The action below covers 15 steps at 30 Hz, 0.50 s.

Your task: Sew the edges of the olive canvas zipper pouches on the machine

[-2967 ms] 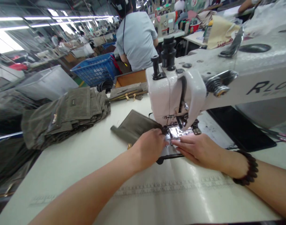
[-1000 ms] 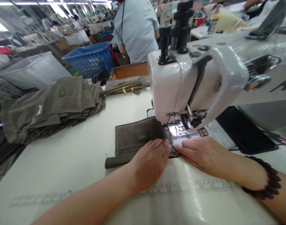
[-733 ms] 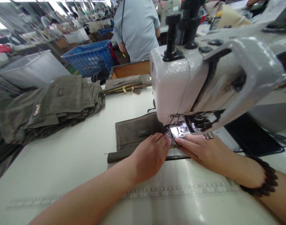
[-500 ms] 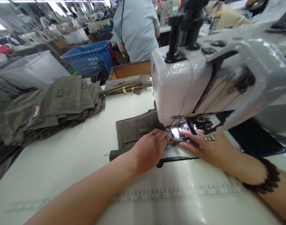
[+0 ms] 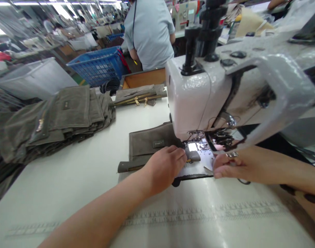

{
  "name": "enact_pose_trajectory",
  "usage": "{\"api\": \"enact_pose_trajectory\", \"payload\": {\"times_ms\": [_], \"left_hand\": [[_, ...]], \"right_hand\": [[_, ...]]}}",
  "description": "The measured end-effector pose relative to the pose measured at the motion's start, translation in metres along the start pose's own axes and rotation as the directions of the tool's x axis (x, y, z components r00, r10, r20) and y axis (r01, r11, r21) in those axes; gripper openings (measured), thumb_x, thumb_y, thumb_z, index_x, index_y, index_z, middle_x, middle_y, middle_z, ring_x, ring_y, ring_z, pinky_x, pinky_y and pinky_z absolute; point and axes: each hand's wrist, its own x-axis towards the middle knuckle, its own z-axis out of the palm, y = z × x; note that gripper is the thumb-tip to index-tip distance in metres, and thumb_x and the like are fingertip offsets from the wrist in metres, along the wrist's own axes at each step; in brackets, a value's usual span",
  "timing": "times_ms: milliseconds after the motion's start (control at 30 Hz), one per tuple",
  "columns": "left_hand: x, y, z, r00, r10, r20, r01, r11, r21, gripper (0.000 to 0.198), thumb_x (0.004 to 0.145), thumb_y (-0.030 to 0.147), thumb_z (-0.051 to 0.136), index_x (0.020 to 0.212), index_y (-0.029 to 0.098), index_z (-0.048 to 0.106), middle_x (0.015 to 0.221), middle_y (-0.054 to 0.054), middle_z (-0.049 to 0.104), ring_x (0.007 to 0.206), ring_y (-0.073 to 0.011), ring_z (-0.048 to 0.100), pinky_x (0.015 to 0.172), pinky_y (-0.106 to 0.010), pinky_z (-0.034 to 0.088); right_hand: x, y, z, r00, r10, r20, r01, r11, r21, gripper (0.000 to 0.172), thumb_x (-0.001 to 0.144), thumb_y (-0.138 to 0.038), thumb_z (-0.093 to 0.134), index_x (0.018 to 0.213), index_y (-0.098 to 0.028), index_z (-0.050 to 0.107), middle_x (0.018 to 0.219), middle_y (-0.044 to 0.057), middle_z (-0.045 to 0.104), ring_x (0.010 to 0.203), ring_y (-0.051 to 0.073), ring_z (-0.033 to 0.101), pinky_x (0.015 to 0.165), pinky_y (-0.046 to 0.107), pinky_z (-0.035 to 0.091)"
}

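An olive-grey fabric piece (image 5: pixel 144 144) with a small label lies under the head of a white sewing machine (image 5: pixel 190 100). Along its near edge runs a folded strip with a zipper (image 5: pixel 128 166), whose end reaches the lit metal plate by the needle area. My left hand (image 5: pixel 166 168) is closed over this strip, fingers bent and pressing it down left of the needle area. To the right of the plate, my right hand (image 5: pixel 229 167) grips small scissors (image 5: pixel 243 181); a thin tip points left from the fingers and a dark handle loop shows below.
A pile of similar fabric pieces (image 5: pixel 74 110) lies at left, with more zippered pieces (image 5: pixel 139 96) at the table's back. Ruler markings (image 5: pixel 170 218) run across the front. Beyond are a blue crate (image 5: pixel 100 65), a white bin (image 5: pixel 35 79) and a person's back (image 5: pixel 149 34).
My right hand has left the strip's end, moved right and down, and now holds scissors. The strip's right end is uncovered. My left hand stays on the fabric with little movement.
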Motion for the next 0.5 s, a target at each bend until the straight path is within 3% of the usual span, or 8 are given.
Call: {"api": "enact_pose_trajectory", "payload": {"times_ms": [33,67,133,167,300,500], "left_hand": [[0.001,0.002,0.000,0.999,0.027,0.021,-0.029,0.998,0.055,0.017,0.081,0.009,0.044,0.092,0.008,0.057,0.095,-0.010,0.061,0.090,-0.0210,0.057,0.082,-0.033,0.048],[0.001,0.003,-0.001,0.999,0.041,0.030,-0.044,0.994,0.097,0.016,0.080,0.008,0.044,0.090,0.008,0.058,0.094,-0.011,0.061,0.089,-0.0209,0.058,0.081,-0.033,0.048],[0.002,0.005,-0.001,0.998,0.053,0.020,-0.056,0.988,0.147,0.016,0.080,0.008,0.043,0.087,0.009,0.058,0.094,-0.010,0.061,0.088,-0.0196,0.058,0.081,-0.032,0.047],[0.002,0.006,-0.001,0.998,0.058,0.007,-0.059,0.986,0.157,0.016,0.080,0.009,0.043,0.086,0.010,0.058,0.093,-0.010,0.061,0.088,-0.0188,0.058,0.081,-0.031,0.047],[0.001,0.006,0.003,0.999,0.050,-0.020,-0.046,0.988,0.144,0.016,0.082,0.010,0.042,0.089,0.011,0.057,0.092,-0.009,0.061,0.090,-0.0180,0.057,0.082,-0.030,0.046],[0.004,0.003,0.003,1.000,0.031,-0.005,-0.030,0.994,0.108,0.016,0.084,0.009,0.041,0.093,0.011,0.055,0.094,-0.009,0.061,0.093,-0.0172,0.056,0.084,-0.029,0.044]], "right_hand": [[-0.002,0.000,0.001,0.999,-0.037,-0.033,0.034,0.997,-0.073,0.042,0.082,-0.048,0.045,0.056,-0.019,0.061,0.048,-0.001,0.048,0.045,0.011,0.045,0.046,0.024,0.035],[-0.003,0.000,0.005,0.988,-0.064,-0.142,0.038,0.983,-0.182,0.043,0.084,-0.048,0.042,0.062,-0.018,0.063,0.051,0.001,0.050,0.049,0.014,0.048,0.047,0.025,0.036],[-0.002,-0.001,0.018,0.927,-0.179,-0.328,0.039,0.920,-0.391,0.036,0.086,-0.043,0.040,0.083,-0.016,0.065,0.062,0.006,0.056,0.057,0.019,0.051,0.050,0.029,0.037],[0.000,-0.003,0.025,0.905,-0.238,-0.352,0.052,0.885,-0.463,0.032,0.087,-0.037,0.039,0.091,-0.016,0.064,0.068,0.007,0.058,0.060,0.020,0.052,0.051,0.030,0.037],[0.007,-0.009,0.043,0.885,-0.334,-0.324,0.122,0.838,-0.532,0.028,0.086,-0.013,0.034,0.085,-0.016,0.062,0.075,0.006,0.060,0.058,0.018,0.052,0.053,0.030,0.038],[0.011,-0.005,0.043,0.907,-0.273,-0.321,0.094,0.874,-0.477,0.026,0.085,-0.012,0.036,0.091,-0.016,0.062,0.084,0.006,0.062,0.069,0.018,0.056,0.061,0.030,0.042]]}}
